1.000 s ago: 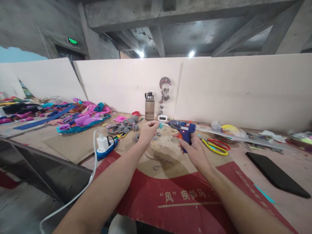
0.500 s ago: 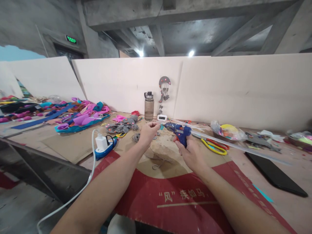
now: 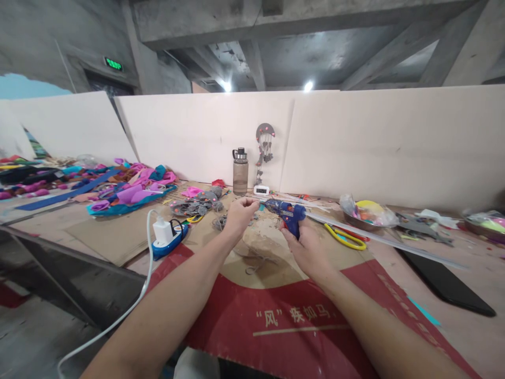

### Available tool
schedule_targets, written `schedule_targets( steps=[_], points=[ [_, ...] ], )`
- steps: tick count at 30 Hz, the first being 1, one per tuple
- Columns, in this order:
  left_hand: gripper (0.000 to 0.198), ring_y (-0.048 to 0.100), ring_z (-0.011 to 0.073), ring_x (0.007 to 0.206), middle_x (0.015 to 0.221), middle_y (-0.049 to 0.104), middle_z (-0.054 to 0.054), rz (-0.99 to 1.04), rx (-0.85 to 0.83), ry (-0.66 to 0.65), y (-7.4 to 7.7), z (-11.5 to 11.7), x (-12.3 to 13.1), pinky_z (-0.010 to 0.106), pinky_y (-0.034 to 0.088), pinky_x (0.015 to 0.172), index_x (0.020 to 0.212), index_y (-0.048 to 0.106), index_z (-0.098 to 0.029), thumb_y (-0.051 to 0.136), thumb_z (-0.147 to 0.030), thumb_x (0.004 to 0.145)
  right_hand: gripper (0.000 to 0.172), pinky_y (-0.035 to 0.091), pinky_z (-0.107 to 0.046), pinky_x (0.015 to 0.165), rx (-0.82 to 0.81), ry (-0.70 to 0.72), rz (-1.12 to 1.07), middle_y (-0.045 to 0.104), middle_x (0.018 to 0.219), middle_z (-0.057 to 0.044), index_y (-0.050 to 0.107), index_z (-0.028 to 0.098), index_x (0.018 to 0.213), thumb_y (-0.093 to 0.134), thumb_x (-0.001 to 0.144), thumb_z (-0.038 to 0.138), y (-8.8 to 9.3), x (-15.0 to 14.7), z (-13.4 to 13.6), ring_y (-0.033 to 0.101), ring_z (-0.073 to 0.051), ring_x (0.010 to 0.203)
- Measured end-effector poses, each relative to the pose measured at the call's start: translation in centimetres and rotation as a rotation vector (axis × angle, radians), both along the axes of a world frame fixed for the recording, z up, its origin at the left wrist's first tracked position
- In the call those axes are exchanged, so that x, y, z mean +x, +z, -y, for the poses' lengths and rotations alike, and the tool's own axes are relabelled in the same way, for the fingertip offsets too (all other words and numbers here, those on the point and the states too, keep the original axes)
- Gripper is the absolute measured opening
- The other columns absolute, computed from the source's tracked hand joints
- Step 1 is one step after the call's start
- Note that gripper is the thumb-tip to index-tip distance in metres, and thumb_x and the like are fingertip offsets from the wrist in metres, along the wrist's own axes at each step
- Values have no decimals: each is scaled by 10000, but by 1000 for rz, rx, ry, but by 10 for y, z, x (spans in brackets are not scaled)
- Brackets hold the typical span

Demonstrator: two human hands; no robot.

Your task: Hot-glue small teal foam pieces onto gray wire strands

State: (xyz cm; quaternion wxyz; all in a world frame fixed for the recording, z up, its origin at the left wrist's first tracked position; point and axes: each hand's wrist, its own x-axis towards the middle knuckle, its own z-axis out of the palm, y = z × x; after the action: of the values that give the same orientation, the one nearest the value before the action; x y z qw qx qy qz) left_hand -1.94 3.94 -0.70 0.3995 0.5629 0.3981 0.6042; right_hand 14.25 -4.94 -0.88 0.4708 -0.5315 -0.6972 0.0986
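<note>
My right hand [image 3: 305, 247] grips a blue hot glue gun [image 3: 287, 214] by its handle, nozzle pointing left. My left hand [image 3: 240, 213] is closed in a pinch just left of the nozzle; what it pinches is too small to make out. Both hands hover over a worn, glue-stained patch of the red and brown cardboard sheet [image 3: 284, 316] that covers the table. A clear glue stick [image 3: 379, 239] runs out of the back of the gun to the right.
Yellow and red scissors [image 3: 345, 237] lie right of the gun. A blue power strip with a white plug [image 3: 168, 236] sits left. Grey felt pieces [image 3: 197, 202], a water bottle [image 3: 240, 171], coloured scraps [image 3: 130, 192], a black slab [image 3: 445, 281] and white partition boards [image 3: 374, 142] surround.
The glue gun and my right hand have shifted left and slightly down, closer to my left hand. My left hand has hardly moved; the small teal piece it held is no longer visible.
</note>
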Motion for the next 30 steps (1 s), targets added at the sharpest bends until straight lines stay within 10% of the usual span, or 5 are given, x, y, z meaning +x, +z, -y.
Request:
schedule_targets(
  steps=[30],
  points=[
    [180, 339, 45, 400, 458, 442, -62, -2, -2, 5, 0, 0, 1, 174, 245, 410, 704, 609, -138, 616, -314, 669, 278, 446, -321, 705, 20, -12, -5, 642, 866, -86, 545, 161, 993, 438, 829, 358, 0, -1, 1, 577, -203, 754]
  ],
)
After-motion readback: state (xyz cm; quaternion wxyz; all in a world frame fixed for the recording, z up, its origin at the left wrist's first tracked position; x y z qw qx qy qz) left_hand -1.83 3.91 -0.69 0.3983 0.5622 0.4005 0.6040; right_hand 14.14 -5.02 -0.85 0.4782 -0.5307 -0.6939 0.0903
